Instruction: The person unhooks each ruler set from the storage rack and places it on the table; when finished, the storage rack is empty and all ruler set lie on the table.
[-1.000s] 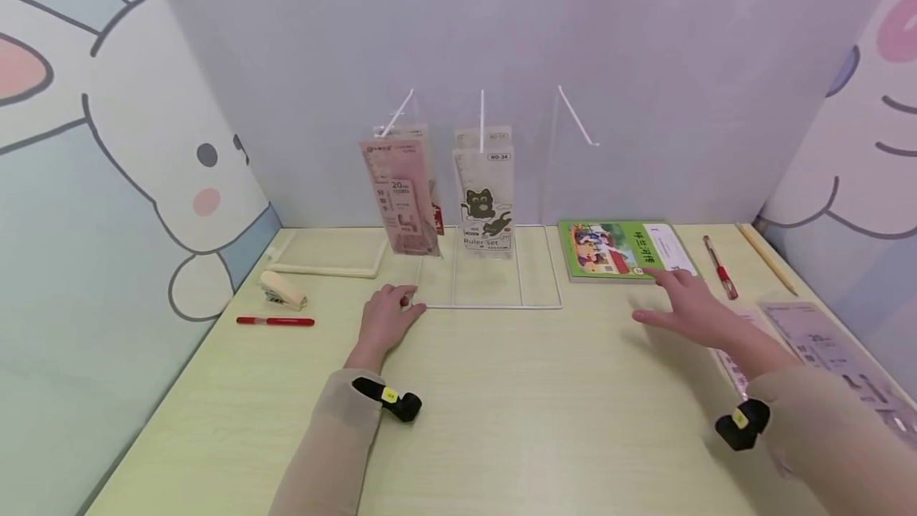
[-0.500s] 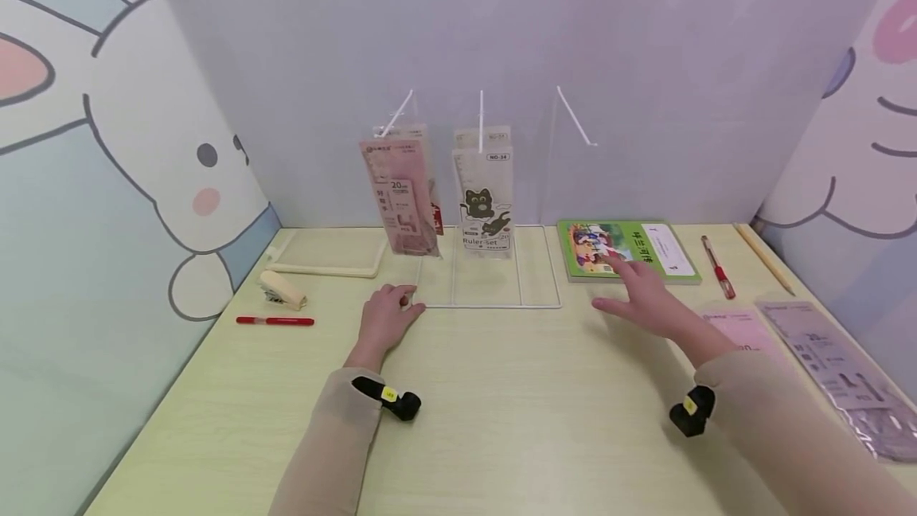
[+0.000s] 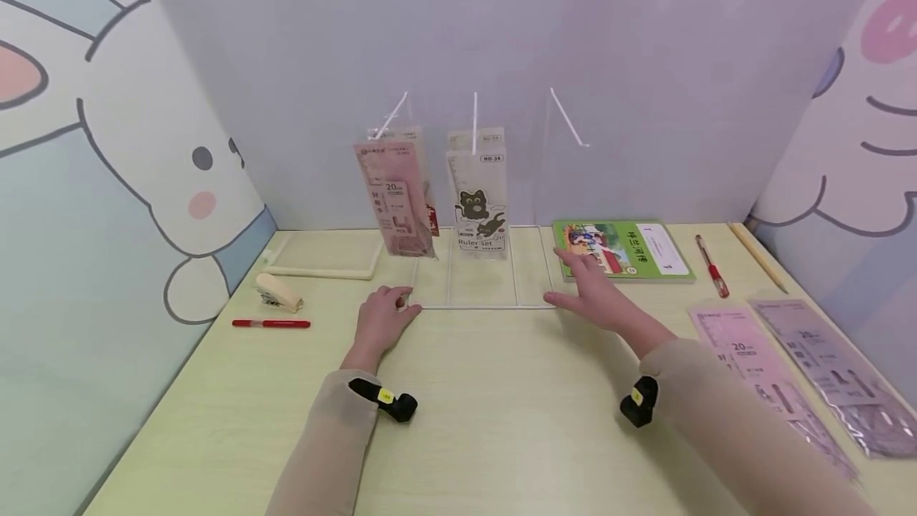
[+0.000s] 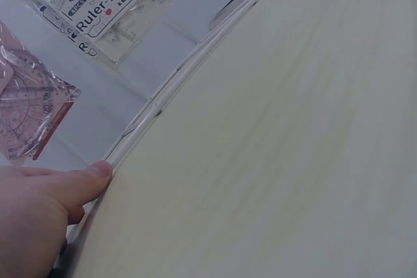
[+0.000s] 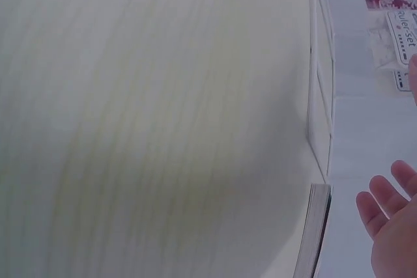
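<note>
Right hand (image 3: 593, 295) — fingers spread, swung left past green illustrated book (image 3: 636, 249), near white metal-wire rack's (image 3: 473, 308) right corner | left hand (image 3: 380, 318) — pinching left corner | two-handed hold nearly available

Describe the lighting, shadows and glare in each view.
Head view: bright, with a soft shadow on the table below the right hand; left wrist view: dimmer and greyer, with small glints on the pink packet; right wrist view: also dim, with a broad, soft-edged shadow on the table near the book.

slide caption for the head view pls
Left hand grips the wire rack hung with ruler packs, right hand near its other end.
</note>
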Motion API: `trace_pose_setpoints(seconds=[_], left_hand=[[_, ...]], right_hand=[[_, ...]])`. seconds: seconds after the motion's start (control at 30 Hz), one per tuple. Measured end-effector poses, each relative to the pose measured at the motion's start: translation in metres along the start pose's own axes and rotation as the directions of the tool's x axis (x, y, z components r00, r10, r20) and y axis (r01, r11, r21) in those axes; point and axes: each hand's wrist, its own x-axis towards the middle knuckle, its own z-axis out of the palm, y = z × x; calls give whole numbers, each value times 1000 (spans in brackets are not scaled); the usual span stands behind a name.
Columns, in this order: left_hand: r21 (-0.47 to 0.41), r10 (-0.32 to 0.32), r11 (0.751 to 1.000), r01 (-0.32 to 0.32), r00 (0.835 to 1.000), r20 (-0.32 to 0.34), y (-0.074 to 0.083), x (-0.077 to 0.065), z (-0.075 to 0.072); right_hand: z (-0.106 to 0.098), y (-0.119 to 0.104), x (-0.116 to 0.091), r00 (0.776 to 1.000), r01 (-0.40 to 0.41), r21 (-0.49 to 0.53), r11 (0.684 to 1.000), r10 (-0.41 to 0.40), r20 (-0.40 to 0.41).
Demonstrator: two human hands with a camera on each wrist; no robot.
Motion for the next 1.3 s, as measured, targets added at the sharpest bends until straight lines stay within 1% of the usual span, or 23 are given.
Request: trace_pose_setpoints(seconds=[0.17, 0.37, 0.5, 0.7, 0.8, 0.97, 1.17, 1.3], left_hand=[[-5, 8, 1000, -8, 1000, 4, 1, 0, 0], [-5, 7, 1000, -7, 1000, 10, 0, 0, 1], [-8, 5, 1000, -5, 1000, 5, 0, 0, 0], [-10, -2, 1000, 2, 1000, 0, 0, -1, 0], [-11, -4, 1000, 4, 1000, 0, -1, -1, 0], [-17, 2, 1000, -2, 1000, -1, -1, -2, 0], [-17, 3, 1000, -3, 1000, -4, 0, -2, -1], [-15, -1, 1000, 2, 1000, 1, 0, -2, -1]], right_hand=[[6, -16, 8, 999, 29, 62, 998, -27, -29], [9, -35, 18, 995, 75, 92, 993, -69, -70], [14, -45, 26, 989, 113, 62, 992, -106, -101], [24, -55, 41, 966, 189, 6, 982, -185, -180], [26, -61, 46, 966, 191, 10, 982, -186, -182], [27, -70, 50, 972, 179, 36, 983, -171, -161], [29, -75, 53, 966, 196, 34, 980, -187, -179], [28, -78, 56, 965, 182, 39, 983, -171, -201]])
